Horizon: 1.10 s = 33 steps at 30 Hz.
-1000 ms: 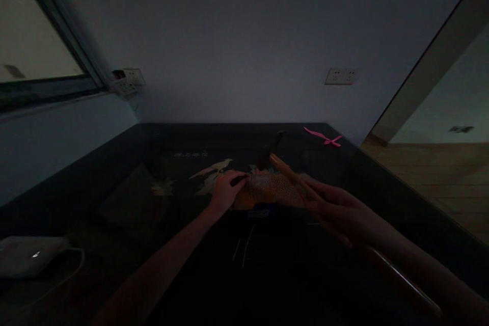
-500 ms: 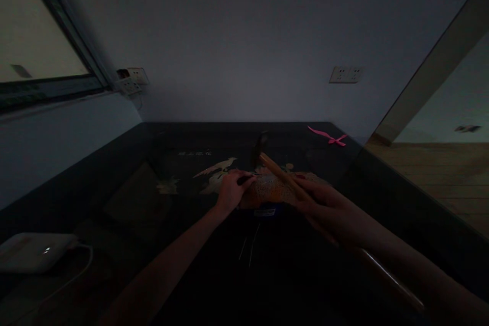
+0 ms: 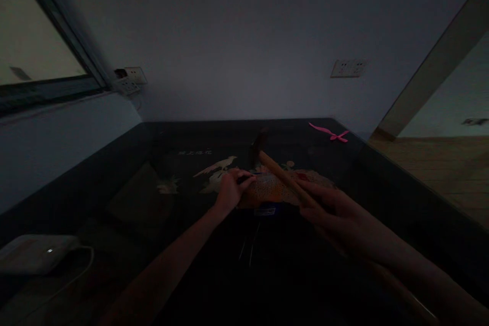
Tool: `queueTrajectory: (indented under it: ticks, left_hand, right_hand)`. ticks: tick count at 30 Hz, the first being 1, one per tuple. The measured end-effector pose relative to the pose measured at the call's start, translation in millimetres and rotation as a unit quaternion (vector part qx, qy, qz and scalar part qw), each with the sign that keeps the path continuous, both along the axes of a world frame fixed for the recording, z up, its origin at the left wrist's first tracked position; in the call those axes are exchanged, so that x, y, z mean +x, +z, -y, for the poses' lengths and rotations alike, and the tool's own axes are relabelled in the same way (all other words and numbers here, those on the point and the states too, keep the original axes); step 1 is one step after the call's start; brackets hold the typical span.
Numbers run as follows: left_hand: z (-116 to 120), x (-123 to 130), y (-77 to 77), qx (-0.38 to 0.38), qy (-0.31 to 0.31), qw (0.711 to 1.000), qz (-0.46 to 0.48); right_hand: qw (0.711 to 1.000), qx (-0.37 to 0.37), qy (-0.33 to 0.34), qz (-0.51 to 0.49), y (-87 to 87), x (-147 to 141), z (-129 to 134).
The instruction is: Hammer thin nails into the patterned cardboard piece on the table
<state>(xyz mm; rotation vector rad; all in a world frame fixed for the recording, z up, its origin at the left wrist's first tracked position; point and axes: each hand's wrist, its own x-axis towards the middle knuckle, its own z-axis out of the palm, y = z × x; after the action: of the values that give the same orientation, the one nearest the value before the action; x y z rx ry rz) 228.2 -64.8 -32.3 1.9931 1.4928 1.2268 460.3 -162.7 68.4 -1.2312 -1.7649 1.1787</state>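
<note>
My right hand [image 3: 338, 211] is wrapped round the wooden handle of a hammer [image 3: 277, 169]. The dark, blurred hammer head points away from me, above the far side of a speckled orange-brown slab [image 3: 267, 189]. At the slab's left end is my left hand [image 3: 230, 191], thumb and forefinger brought together near its top edge. Whatever those fingertips pinch is too small and dark to make out. A blue label [image 3: 265, 211] with pale print shows at the near side of the slab.
The dark glossy table [image 3: 183, 135] bears a printed bird and flowers. A pink ribbon [image 3: 332, 135] lies at the far right, a white device [image 3: 36, 253] with a cable at the near left. Two thin pale lines show in front of the slab. Behind stands a wall with sockets [image 3: 348, 68].
My right hand and the hammer handle have shifted slightly right, uncovering more of the slab's right part. My left hand stays at the slab's left end. The camera view has tilted a little.
</note>
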Motion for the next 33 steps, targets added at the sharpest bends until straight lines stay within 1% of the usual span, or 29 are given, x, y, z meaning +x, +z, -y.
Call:
queueTrajectory:
  ticks: [2, 7, 10, 11, 13, 15, 18, 20, 23, 27, 29, 33]
  left_hand:
    - [0, 0, -0.5, -0.002, 0.003, 1.000, 0.006]
    - [0, -2, -0.9, 0.001, -0.001, 1.000, 0.001]
    - [0, -2, 0.1, 0.013, -0.009, 1.000, -0.008]
    - [0, -2, 0.6, 0.015, -0.012, 1.000, -0.008]
    - [1, -1, 2.0, 0.013, -0.011, 1.000, -0.009]
    - [2, 0, 3.7, 0.006, -0.005, 1.000, -0.010]
    - [3, 0, 6.0, -0.006, -0.002, 1.000, -0.008]
    - [3, 0, 6.4, -0.010, -0.005, 1.000, -0.013]
    - [2, -1, 4.8, -0.006, -0.009, 1.000, -0.015]
    - [1, -1, 2.1, -0.004, -0.016, 1.000, -0.003]
    - [1, 0, 2.1, -0.006, -0.013, 1.000, -0.001]
    - [2, 0, 3.7, -0.012, -0.005, 1.000, -0.012]
  right_hand:
    - [1.000, -0.015, -0.008, 0.012, -2.2, -1, 0]
    - [0.999, -0.039, 0.023, 0.010, -21.3, -6, -3]
    - [0.996, -0.083, 0.013, 0.017, -20.9, -4, -2]
    - [0.996, -0.082, 0.005, 0.018, -18.4, -3, -1]
    - [0.999, -0.049, -0.005, 0.013, -13.7, -1, 0]
    - [1.000, -0.027, -0.008, 0.011, -13.1, -1, 0]
    - [0.999, -0.036, -0.009, 0.009, -20.6, -6, -1]
    - [0.999, -0.046, 0.006, -0.003, -25.2, -9, -2]
    - [0.998, -0.048, 0.018, -0.026, -23.8, -10, -2]
    - [0.999, -0.003, -0.015, -0.037, -17.9, -7, 0]
    - [0.999, -0.004, -0.012, -0.034, -20.6, -7, 0]
    - [0.999, -0.027, 0.000, -0.036, -30.5, -9, 1]
